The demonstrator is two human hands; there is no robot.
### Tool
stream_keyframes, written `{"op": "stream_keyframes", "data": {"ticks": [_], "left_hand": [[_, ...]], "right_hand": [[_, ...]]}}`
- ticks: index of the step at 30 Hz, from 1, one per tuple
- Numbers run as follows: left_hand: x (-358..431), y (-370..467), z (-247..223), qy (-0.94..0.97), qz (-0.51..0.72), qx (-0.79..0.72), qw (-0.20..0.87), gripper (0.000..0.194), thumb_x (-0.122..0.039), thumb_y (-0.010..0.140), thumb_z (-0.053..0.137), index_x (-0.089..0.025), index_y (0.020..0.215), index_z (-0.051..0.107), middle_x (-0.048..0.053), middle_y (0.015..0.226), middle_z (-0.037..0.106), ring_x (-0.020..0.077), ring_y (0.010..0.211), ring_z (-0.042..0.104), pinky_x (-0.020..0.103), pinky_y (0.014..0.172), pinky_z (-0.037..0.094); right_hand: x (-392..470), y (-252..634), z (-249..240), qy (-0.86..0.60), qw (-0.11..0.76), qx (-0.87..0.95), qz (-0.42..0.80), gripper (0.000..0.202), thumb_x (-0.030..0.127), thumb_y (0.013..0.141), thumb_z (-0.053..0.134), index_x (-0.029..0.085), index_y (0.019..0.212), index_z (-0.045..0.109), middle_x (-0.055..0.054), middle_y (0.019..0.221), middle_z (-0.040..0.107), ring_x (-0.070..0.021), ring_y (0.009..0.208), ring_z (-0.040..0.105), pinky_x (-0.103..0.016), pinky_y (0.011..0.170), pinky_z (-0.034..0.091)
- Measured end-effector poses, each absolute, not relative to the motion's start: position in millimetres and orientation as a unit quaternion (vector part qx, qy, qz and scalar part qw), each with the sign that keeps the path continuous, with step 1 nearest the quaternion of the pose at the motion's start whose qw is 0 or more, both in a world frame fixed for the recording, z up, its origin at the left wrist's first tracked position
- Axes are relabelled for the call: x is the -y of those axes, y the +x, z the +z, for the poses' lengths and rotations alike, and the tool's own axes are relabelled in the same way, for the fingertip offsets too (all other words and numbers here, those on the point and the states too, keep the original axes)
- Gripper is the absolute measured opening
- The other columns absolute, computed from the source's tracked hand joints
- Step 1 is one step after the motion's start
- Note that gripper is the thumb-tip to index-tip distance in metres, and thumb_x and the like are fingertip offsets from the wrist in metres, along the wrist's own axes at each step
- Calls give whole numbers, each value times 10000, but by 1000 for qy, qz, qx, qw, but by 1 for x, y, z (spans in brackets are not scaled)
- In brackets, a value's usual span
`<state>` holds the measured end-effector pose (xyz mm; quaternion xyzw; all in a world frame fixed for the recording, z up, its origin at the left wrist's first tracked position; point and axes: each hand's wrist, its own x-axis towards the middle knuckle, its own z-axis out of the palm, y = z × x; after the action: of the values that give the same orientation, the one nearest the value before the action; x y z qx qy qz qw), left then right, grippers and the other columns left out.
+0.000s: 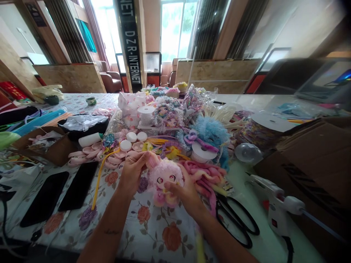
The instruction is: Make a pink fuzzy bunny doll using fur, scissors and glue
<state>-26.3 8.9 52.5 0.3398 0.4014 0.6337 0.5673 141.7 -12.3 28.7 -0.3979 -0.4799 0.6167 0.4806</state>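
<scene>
A small fluffy pink doll [161, 171] with large pink eyes is held up over the flowered tablecloth. My left hand [132, 173] pinches the pink ear at its upper left between thumb and fingers. Around the doll's right side wraps my right hand [184, 186], its thumb lying across the front below the face. Yellowish and pink fluff hangs at the doll's lower edge. Just right of the doll lies a heap of pink fuzzy strips [204, 173].
Black scissors [237, 219] and a white glue gun [271, 201] lie at right, beside a cardboard box [309, 175]. Two black phones [45, 197] rest at left. Behind the doll are spools, blue fluff [210, 131], white lids and pink doll parts. A yellow strip [99, 179] stands nearer left.
</scene>
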Motion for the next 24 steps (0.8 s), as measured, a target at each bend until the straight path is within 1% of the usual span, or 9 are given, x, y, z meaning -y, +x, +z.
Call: {"op": "stream_keyframes", "data": {"ticks": [4, 7, 12, 14, 17, 20, 22, 23, 24], "left_hand": [[-9, -21, 49, 331, 649, -398, 557, 334, -434, 643, 810, -141, 791, 746, 49, 685, 717, 189, 697, 676, 257, 604, 514], [-11, -19, 45, 342, 654, -404, 540, 329, -442, 683, 781, -136, 796, 735, 57, 735, 722, 187, 737, 675, 259, 639, 516], [-13, -20, 41, 339, 693, -393, 500, 369, -487, 781, 679, -159, 948, 693, 71, 955, 707, 158, 858, 651, 248, 735, 511], [-12, -19, 40, 358, 697, -416, 462, 356, -469, 772, 692, -161, 950, 676, 50, 921, 689, 128, 808, 627, 232, 728, 501], [-10, -15, 38, 405, 651, -463, 445, 338, -412, 699, 765, -142, 875, 661, 9, 768, 642, 95, 667, 567, 203, 635, 468], [-11, -14, 32, 462, 595, -486, 444, 302, -404, 709, 738, -137, 830, 663, 15, 717, 628, 107, 619, 542, 217, 587, 447], [-14, -21, 28, 525, 545, -533, 379, 232, -379, 753, 677, -152, 799, 678, 27, 678, 624, 138, 600, 544, 261, 598, 460], [-15, -28, 26, 555, 517, -563, 327, 189, -345, 761, 656, -160, 780, 686, 40, 672, 629, 167, 621, 561, 301, 639, 478], [-15, -36, 26, 582, 491, -594, 259, 139, -300, 752, 647, -171, 770, 696, 64, 721, 653, 209, 700, 594, 354, 725, 490]], "right_hand": [[12, 142, 28, -414, 490, 495, 586, 638, 412, 625, 784, 230, 1177, 523, -62, 1091, 670, -263, 999, 641, -390, 853, 520], [11, 143, 28, -417, 492, 497, 581, 619, 414, 625, 783, 229, 1161, 536, -59, 1073, 676, -263, 991, 639, -390, 852, 517], [7, 144, 26, -410, 509, 462, 599, 582, 434, 692, 742, 233, 1191, 521, -54, 1047, 676, -253, 966, 642, -406, 868, 507], [4, 144, 25, -418, 526, 453, 586, 625, 433, 699, 740, 236, 1238, 494, -63, 1093, 665, -252, 982, 636, -414, 877, 503], [1, 143, 22, -435, 556, 449, 548, 727, 419, 651, 786, 232, 1275, 464, -81, 1169, 639, -252, 987, 628, -423, 884, 501], [-3, 143, 17, -438, 569, 448, 533, 753, 405, 625, 810, 227, 1271, 468, -79, 1163, 641, -247, 976, 630, -423, 887, 503], [-7, 145, 13, -433, 581, 444, 528, 739, 407, 628, 808, 223, 1263, 479, -75, 1126, 655, -245, 960, 634, -423, 874, 512], [-9, 146, 10, -430, 588, 439, 526, 726, 415, 634, 801, 218, 1257, 486, -76, 1103, 663, -246, 953, 637, -426, 865, 518], [-11, 148, 7, -426, 593, 434, 527, 707, 427, 646, 791, 213, 1251, 493, -76, 1083, 670, -249, 950, 640, -430, 856, 524]]}}
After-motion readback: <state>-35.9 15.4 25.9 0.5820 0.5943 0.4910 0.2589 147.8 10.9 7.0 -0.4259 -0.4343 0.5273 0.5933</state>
